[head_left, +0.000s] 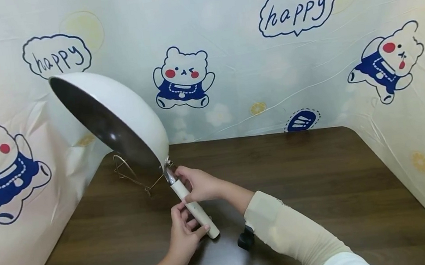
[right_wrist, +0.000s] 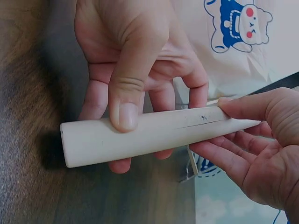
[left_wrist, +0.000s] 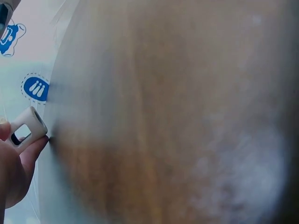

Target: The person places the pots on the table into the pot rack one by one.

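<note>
A deep frying pan [head_left: 129, 103], white outside and dark inside, is tilted on its side with its bowl to the upper left and its inside facing lower left. Both hands hold its cream handle [right_wrist: 154, 133]. Nearer the bowl, the right hand [head_left: 203, 184] pinches the handle between thumb and fingers. Toward the free end, the left hand [head_left: 183, 233] grips it, thumb on one side and fingers round the other, as the right wrist view shows. A blurred brown surface fills most of the left wrist view; I cannot tell what it is.
On the brown wooden table [head_left: 301, 174], a thin gold wire rack [head_left: 147, 188] stands behind and partly hidden by the pan. A small black block [head_left: 246, 239] shows by the right sleeve. Printed cloth [head_left: 238, 80] hangs round the table's back and sides.
</note>
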The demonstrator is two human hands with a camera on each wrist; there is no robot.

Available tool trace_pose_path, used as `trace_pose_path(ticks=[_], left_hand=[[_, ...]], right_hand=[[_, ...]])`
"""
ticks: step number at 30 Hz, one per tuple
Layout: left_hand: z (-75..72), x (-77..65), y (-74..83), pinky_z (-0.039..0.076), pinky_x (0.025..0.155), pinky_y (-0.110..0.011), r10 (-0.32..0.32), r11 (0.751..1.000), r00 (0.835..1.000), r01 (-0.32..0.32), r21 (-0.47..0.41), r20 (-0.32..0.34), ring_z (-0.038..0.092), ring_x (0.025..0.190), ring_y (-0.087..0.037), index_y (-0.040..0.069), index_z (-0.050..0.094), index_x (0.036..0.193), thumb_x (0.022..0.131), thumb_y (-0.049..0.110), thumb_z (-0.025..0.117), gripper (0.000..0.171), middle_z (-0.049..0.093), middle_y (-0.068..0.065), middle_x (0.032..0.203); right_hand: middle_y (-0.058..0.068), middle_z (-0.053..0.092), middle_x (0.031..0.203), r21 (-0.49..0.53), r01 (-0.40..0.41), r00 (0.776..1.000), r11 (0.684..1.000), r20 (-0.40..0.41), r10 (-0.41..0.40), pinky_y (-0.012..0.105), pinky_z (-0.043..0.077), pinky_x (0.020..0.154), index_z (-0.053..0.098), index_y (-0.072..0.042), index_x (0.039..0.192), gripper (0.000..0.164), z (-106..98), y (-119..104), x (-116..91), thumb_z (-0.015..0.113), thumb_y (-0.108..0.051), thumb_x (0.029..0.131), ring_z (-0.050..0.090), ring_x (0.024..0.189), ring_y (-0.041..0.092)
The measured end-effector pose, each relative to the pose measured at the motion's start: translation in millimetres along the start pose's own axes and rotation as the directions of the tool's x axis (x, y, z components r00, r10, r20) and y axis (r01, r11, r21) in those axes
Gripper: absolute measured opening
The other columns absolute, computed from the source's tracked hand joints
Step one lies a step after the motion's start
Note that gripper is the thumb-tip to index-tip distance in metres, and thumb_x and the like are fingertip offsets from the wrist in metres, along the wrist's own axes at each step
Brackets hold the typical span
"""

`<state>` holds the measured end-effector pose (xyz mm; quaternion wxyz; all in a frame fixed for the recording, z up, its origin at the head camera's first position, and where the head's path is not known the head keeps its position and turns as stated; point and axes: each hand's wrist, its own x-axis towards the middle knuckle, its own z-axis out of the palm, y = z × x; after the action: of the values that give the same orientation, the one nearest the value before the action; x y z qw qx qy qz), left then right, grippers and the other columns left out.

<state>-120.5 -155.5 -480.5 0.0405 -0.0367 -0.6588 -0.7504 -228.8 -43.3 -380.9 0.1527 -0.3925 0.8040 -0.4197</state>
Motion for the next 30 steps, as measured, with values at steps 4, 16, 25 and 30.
trace_pose_path(ticks=[4, 16, 25, 30], left_hand=[[-2.1, -2.5, -0.3, 0.056, 0.081, -0.038, -0.038, 0.999, 0.999, 0.037, -0.033, -0.021, 0.06, 0.104, -0.049, 0.004, 0.016, 0.136, 0.075, -0.03, 0.061, 0.083, 0.039, -0.033, 0.135], [-8.0, 0.3, -4.6, 0.056, 0.081, -0.041, -0.147, 0.976, 0.988, 0.136, -0.169, -0.051, 0.061, 0.104, -0.047, 0.005, 0.014, 0.134, 0.076, -0.028, 0.06, 0.08, 0.037, -0.035, 0.137], [-18.9, 2.9, -8.2, 0.057, 0.078, -0.04, -0.18, 0.97, 0.982, 0.168, -0.176, -0.056, 0.069, 0.091, -0.034, 0.005, 0.018, 0.131, 0.076, -0.025, 0.063, 0.078, 0.047, -0.033, 0.13], [-24.0, 3.8, -7.2, 0.057, 0.076, -0.039, -0.195, 0.975, 0.978, 0.183, -0.129, -0.081, 0.07, 0.082, -0.024, 0.003, 0.021, 0.131, 0.076, -0.023, 0.066, 0.075, 0.053, -0.028, 0.125]], right_hand=[[0.001, 0.06, 0.098, -0.037, -0.014, 1.0, 0.999, 0.026, 0.015, 0.023, 0.049, 0.071, 0.05, -0.01, 0.122, 0.053, 6, 0, 6, 0.077, 0.003, 0.078, 0.059, 0.082, 0.014], [0.008, 0.06, 0.108, 0.002, -0.135, 0.986, 0.991, 0.098, 0.134, 0.03, 0.055, 0.057, 0.049, -0.008, 0.129, 0.056, 18, 8, 21, 0.075, 0.003, 0.081, 0.06, 0.081, 0.015], [0.007, 0.061, 0.111, 0.176, -0.224, 0.97, 0.958, 0.137, 0.202, 0.037, 0.058, 0.055, 0.051, -0.011, 0.129, 0.056, 18, 19, 30, 0.077, 0.001, 0.081, 0.065, 0.083, 0.017], [0.007, 0.061, 0.111, 0.214, -0.242, 0.966, 0.946, 0.141, 0.216, 0.038, 0.058, 0.056, 0.053, -0.011, 0.131, 0.057, 19, 21, 31, 0.077, 0.0, 0.081, 0.067, 0.084, 0.017]])
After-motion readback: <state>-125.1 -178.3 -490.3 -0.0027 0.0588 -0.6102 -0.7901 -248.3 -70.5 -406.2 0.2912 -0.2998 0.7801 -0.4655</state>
